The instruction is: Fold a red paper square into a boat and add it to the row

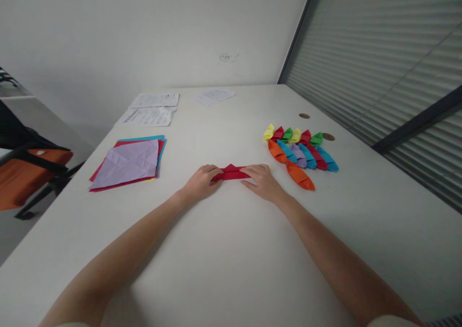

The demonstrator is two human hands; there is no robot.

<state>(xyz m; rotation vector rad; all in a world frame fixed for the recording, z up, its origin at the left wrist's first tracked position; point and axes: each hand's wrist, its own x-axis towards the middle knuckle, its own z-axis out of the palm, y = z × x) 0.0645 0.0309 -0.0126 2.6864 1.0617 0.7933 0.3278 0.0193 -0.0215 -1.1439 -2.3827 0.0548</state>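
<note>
A red sheet of paper (pixel 231 174), folded into a narrow strip with a small peak along its far edge, lies on the white table in front of me. The left end of the strip is in my left hand (pixel 202 182), its fingers closed over the paper. At the other end, my right hand (pixel 264 180) presses with curled fingers, the thumb at the near edge. Both ends of the strip are partly hidden under my fingers. Just right of my right hand lies an orange folded paper piece (pixel 300 175), pointed at its ends.
Several small folded pieces (pixel 296 154) in many colours lie in two rows on the right. A stack of coloured sheets (pixel 126 162), lilac on top, is at left. Printed pages (pixel 149 116) lie farther back. An orange chair (pixel 36 173) stands beyond the table's left edge.
</note>
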